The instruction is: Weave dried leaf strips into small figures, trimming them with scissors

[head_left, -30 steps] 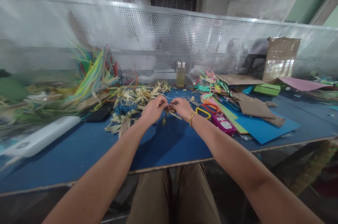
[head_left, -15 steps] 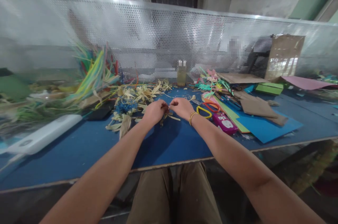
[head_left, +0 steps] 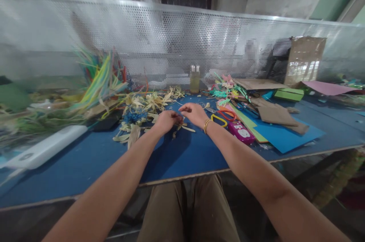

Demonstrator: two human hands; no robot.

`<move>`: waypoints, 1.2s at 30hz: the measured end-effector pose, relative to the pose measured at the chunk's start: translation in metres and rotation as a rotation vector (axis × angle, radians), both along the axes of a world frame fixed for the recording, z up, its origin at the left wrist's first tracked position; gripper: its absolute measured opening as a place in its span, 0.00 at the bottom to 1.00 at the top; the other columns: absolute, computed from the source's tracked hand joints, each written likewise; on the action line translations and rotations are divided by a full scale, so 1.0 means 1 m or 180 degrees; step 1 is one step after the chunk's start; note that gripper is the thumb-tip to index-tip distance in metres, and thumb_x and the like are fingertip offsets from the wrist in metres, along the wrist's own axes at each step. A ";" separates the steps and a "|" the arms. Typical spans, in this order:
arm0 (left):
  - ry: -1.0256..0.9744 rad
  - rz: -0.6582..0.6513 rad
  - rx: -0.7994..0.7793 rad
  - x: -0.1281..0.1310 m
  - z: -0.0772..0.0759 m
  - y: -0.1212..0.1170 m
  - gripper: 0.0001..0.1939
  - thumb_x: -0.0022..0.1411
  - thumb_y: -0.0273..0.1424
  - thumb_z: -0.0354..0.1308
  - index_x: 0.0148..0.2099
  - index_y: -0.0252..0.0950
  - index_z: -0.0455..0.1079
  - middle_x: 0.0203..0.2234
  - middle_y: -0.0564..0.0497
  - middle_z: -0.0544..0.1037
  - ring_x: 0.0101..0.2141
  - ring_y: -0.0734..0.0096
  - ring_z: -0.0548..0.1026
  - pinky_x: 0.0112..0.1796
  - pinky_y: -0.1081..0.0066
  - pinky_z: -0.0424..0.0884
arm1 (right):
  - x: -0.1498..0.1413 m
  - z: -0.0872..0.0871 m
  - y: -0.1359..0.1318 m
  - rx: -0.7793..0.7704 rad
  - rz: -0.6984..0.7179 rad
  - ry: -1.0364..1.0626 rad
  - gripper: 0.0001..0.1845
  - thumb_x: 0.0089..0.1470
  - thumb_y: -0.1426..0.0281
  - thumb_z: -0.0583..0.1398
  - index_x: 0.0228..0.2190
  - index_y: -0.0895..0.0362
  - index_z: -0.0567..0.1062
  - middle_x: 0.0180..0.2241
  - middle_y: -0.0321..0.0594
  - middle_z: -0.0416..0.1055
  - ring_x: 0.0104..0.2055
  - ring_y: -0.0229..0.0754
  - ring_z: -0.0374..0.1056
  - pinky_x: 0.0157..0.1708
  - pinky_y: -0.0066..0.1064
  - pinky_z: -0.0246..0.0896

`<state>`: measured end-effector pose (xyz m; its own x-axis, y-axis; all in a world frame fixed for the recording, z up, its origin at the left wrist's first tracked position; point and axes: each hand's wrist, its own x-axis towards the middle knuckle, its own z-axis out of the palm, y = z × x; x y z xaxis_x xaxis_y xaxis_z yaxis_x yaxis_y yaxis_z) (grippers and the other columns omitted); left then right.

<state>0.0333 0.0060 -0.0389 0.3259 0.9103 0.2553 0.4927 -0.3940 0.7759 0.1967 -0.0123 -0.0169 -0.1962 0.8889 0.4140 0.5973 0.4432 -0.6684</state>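
My left hand (head_left: pixel 167 122) is closed with curled fingers over the blue table; whatever its fingertips pinch is too small to make out. Just right of it, and a little farther from me, my right hand (head_left: pixel 195 114) holds thumb and forefinger close together, any thing between them unclear. A bracelet (head_left: pixel 207 125) circles the right wrist. Below the left fingers is a small dried strip (head_left: pixel 175 133), and a pale leaf-like piece (head_left: pixel 188 129) lies under the right hand. Dried husk-like flowers (head_left: pixel 152 101) and a blue tangle of fibres (head_left: pixel 134 116) lie beyond the left hand.
Yellow-handled scissors (head_left: pixel 219 120), orange-handled scissors (head_left: pixel 228 113) and a purple case (head_left: pixel 241 132) lie on the right, near blue paper (head_left: pixel 288 138). A white power strip (head_left: pixel 54 147) is at left. A bottle (head_left: pixel 195 80) stands before the perforated metal screen (head_left: pixel 142 44).
My hands have moved slightly apart from nearly touching fingertips. The right hand has lifted a little up and left, while the left hand has turned its fingers slightly downward.
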 end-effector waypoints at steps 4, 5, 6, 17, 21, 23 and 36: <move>-0.0152 0.0088 -0.0071 0.000 0.000 0.001 0.11 0.48 0.38 0.57 0.25 0.35 0.73 0.22 0.49 0.77 0.25 0.69 0.72 0.30 0.70 0.66 | 0.003 0.003 -0.002 0.0071 0.0044 -0.0500 0.14 0.45 0.78 0.59 0.34 0.54 0.78 0.35 0.36 0.76 0.35 0.36 0.68 0.38 0.27 0.60; -0.0141 0.0112 -0.0089 0.000 0.000 0.000 0.11 0.48 0.38 0.58 0.25 0.35 0.73 0.21 0.50 0.77 0.25 0.69 0.72 0.30 0.70 0.66 | 0.003 0.004 -0.003 0.0058 0.0050 -0.0587 0.13 0.45 0.76 0.59 0.34 0.54 0.79 0.35 0.36 0.76 0.35 0.37 0.68 0.38 0.27 0.60; -0.0135 0.0139 -0.0097 0.000 0.001 0.000 0.11 0.47 0.39 0.58 0.24 0.35 0.73 0.21 0.50 0.76 0.25 0.69 0.72 0.30 0.70 0.66 | 0.003 0.004 -0.004 0.0040 0.0047 -0.0630 0.12 0.45 0.75 0.60 0.34 0.53 0.79 0.34 0.36 0.76 0.35 0.37 0.68 0.38 0.27 0.59; -0.0331 0.0142 -0.0261 0.001 0.006 -0.003 0.13 0.46 0.41 0.59 0.26 0.35 0.70 0.24 0.50 0.77 0.28 0.70 0.72 0.33 0.72 0.65 | -0.002 0.001 -0.005 0.0163 -0.0446 -0.1202 0.07 0.49 0.66 0.60 0.28 0.54 0.77 0.31 0.37 0.75 0.36 0.39 0.67 0.36 0.29 0.57; -0.0026 0.0251 -0.0152 0.000 0.005 -0.001 0.10 0.49 0.38 0.57 0.27 0.35 0.70 0.25 0.51 0.77 0.28 0.70 0.71 0.32 0.73 0.64 | -0.001 0.001 -0.006 0.0236 -0.0578 -0.1367 0.06 0.50 0.68 0.59 0.29 0.55 0.76 0.33 0.39 0.74 0.38 0.41 0.66 0.38 0.30 0.56; 0.0153 0.0340 -0.0101 0.000 0.004 0.000 0.09 0.49 0.36 0.57 0.26 0.35 0.70 0.24 0.51 0.76 0.27 0.71 0.71 0.30 0.73 0.63 | 0.000 0.002 -0.006 0.0172 -0.0597 -0.1417 0.06 0.50 0.69 0.58 0.29 0.55 0.76 0.33 0.40 0.75 0.39 0.41 0.67 0.39 0.30 0.57; 0.0528 0.0416 0.0056 0.000 0.007 -0.004 0.07 0.51 0.33 0.55 0.27 0.36 0.70 0.22 0.52 0.75 0.29 0.67 0.72 0.30 0.72 0.63 | -0.005 -0.001 -0.004 0.0107 -0.0275 -0.1524 0.08 0.46 0.66 0.61 0.29 0.52 0.80 0.31 0.37 0.76 0.36 0.40 0.68 0.36 0.28 0.57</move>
<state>0.0332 0.0023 -0.0322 0.2441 0.9435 0.2242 0.6611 -0.3311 0.6734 0.1913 -0.0160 -0.0181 -0.2977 0.8980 0.3239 0.8697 0.3951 -0.2959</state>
